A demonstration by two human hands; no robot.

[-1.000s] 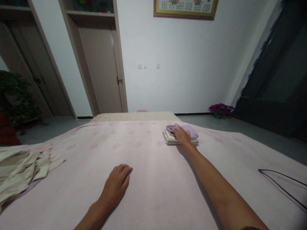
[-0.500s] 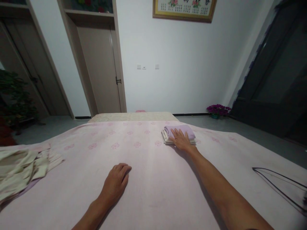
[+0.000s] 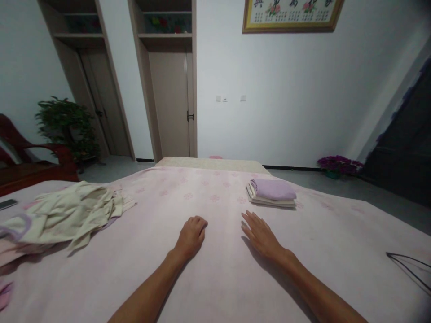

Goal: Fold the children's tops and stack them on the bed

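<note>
My left hand [image 3: 191, 234] rests on the pale pink flowered sheet [image 3: 215, 273], its fingers curled together and nothing visible in them. To its right, my right hand [image 3: 261, 234] is held low over the same sheet, palm down, fingers apart and holding nothing. Just beyond that hand sits a neat stack of folded cloths: a lilac one [image 3: 274, 189] on top and cream ones [image 3: 269, 202] beneath. Neither hand touches the stack. Off to the left lies a loose heap of cream clothes [image 3: 74, 213] with lilac trim.
A black cable [image 3: 406, 264] loops at the right edge. On the left are a dark phone-like object [image 3: 7, 204], a pink cloth piece [image 3: 5, 296] and a red wooden chair [image 3: 63, 161]. A beige surface [image 3: 212, 164] adjoins the far edge of the sheet.
My right hand has come off the folded stack and back toward me. The view has turned left, bringing more of the clothes heap into sight. My left hand keeps its curled pose.
</note>
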